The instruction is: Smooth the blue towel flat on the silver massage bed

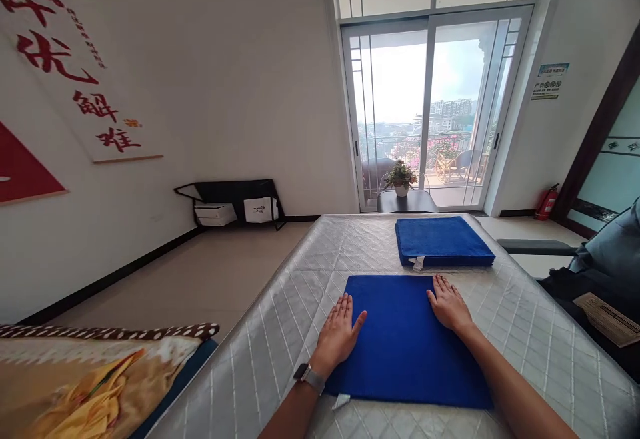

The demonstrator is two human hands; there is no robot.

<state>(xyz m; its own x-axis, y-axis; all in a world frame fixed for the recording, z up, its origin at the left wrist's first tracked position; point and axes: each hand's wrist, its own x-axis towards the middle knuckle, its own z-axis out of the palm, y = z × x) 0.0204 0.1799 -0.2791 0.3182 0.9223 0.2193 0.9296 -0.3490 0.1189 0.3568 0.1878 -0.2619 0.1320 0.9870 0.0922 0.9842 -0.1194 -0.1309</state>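
A folded blue towel (403, 342) lies flat on the quilted grey mattress (280, 332) right in front of me. My left hand (337, 334) rests palm down on the towel's left edge, fingers together, with a watch on that wrist. My right hand (449, 304) presses flat on the towel's upper right part, fingers slightly spread. Neither hand grips anything. Farther away on the mattress sits a stack of folded blue towels (441, 241) with a white tag at its front.
A patterned pillow (95, 379) lies at the lower left. Dark bags with a paper tag (607, 319) sit at the right. A potted plant (400, 178) stands on a small table before the glass balcony doors. A red fire extinguisher (547, 202) is by the right wall.
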